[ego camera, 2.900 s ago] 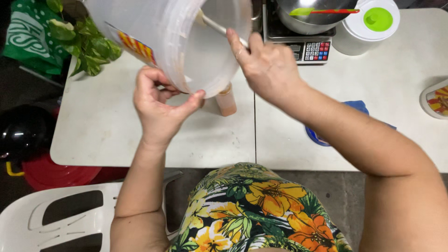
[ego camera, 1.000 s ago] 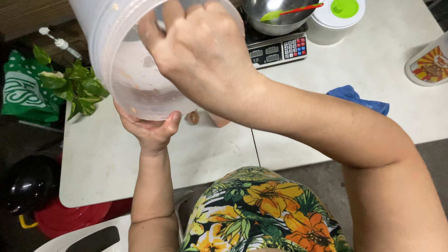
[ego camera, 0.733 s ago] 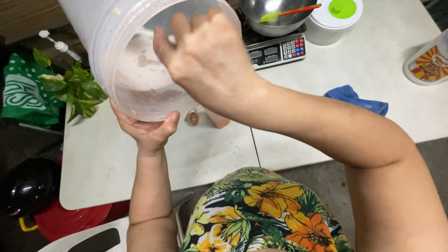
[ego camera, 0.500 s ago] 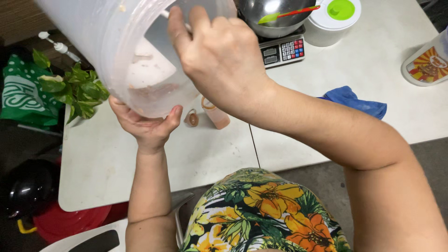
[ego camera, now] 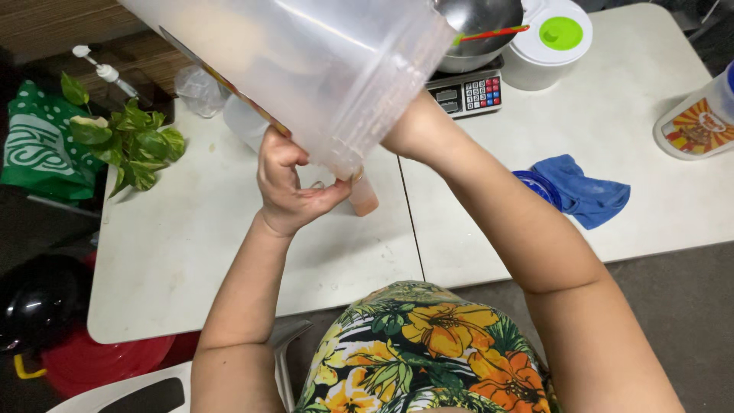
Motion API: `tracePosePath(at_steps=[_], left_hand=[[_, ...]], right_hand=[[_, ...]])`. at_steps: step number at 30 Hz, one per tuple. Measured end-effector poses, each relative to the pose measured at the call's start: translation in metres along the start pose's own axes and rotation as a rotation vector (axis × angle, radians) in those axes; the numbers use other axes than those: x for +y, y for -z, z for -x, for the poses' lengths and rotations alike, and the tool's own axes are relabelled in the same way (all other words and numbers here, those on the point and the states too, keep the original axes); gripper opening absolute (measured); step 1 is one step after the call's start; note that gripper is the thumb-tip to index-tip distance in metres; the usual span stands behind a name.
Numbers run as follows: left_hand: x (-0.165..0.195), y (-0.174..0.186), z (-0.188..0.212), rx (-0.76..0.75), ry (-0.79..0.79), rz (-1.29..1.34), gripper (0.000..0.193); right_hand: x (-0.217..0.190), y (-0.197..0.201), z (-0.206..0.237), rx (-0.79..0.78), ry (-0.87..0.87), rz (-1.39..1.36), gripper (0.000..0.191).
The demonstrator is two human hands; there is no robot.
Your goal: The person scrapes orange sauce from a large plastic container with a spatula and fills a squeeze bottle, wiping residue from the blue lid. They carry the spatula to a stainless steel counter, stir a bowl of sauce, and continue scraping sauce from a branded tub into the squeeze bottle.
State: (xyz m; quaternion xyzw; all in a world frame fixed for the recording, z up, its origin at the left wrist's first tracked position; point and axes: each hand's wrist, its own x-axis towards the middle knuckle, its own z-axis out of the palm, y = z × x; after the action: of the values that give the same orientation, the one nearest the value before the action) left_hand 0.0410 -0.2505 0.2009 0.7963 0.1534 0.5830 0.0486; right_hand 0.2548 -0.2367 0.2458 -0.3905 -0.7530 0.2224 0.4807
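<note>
A large translucent plastic tub (ego camera: 306,69), smooth-walled and round with ridged rings near its rim, is held up in the air above the white table (ego camera: 229,252), close to the camera. It lies tilted, its long axis running from the upper left down to the lower right, and its rim end points down and to the right toward the gap between the two hands. A strip of striped red and yellow label runs along its underside. The left hand (ego camera: 290,187) is cupped under the lower edge, fingers curled and thumb pressed up against the rim, so it grips the tub from below. The right hand is hidden behind the tub; only the wrist and forearm (ego camera: 489,199) show, reaching up into the rim end, so its grip cannot be made out. Just below the rim a small pinkish bottle (ego camera: 364,197) stands on the table. Further back sit a flat kitchen scale (ego camera: 466,93) with coloured buttons, carrying a shiny steel bowl (ego camera: 478,30), and beside it a round white tub with a green-centred lid (ego camera: 554,38). A crumpled blue cloth (ego camera: 585,195) lies to the right, soft and folded. Leafy green stems (ego camera: 130,141) rest at the table's left edge.
</note>
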Motion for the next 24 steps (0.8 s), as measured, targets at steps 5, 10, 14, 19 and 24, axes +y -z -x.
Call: tracePosePath(at_steps=[5, 10, 14, 19, 24], left_hand=[[0.0, -0.003, 0.001, -0.017, 0.003, 0.007, 0.062], [0.002, 0.004, 0.001, -0.027, 0.004, 0.026, 0.064], [0.006, 0.009, -0.003, -0.008, -0.03, 0.046, 0.067], [0.002, 0.013, -0.005, 0.067, 0.066, 0.034, 0.072], [-0.002, 0.008, 0.001, 0.043, 0.003, 0.03, 0.069]], right_hand=[[-0.002, 0.004, 0.008, -0.088, -0.551, -0.745, 0.025], [-0.013, 0.02, 0.02, -0.128, -0.682, -1.171, 0.024], [-0.021, 0.04, 0.03, -0.334, -0.578, -1.576, 0.017], [-0.023, 0.036, 0.051, -0.009, -0.419, -0.746, 0.024], [-0.016, 0.003, 0.071, 0.065, -0.229, -0.046, 0.031]])
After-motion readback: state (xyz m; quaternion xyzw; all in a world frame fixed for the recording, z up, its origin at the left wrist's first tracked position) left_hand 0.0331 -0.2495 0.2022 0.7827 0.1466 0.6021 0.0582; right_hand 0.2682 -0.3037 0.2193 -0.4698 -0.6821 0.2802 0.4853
